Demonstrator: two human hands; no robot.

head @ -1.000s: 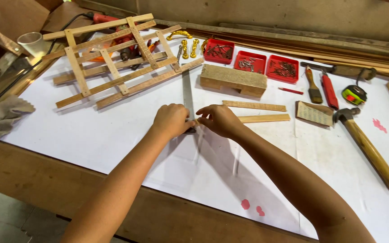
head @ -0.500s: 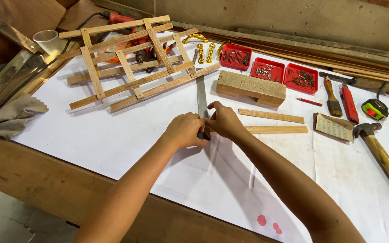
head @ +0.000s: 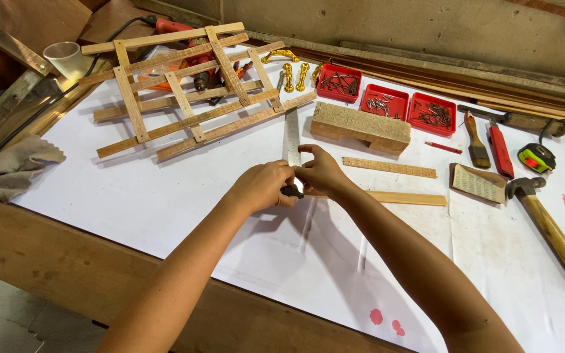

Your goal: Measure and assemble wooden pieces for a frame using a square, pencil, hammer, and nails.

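I see both hands, left hand and right hand, pinched together on a small dark tool beside the steel ruler on the paper-covered table; wooden strips lie unassembled, lattice frame already built.

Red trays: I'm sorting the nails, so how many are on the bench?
3, in a row behind the wooden block: left, middle, right. None appear hidden.

Pretty clearly a woodworking shop: rough wooden desk covered with white paper, a hammer, tape measure, brush, red trays of nails, a slatted wood frame, loose strips and a wood block lying around.
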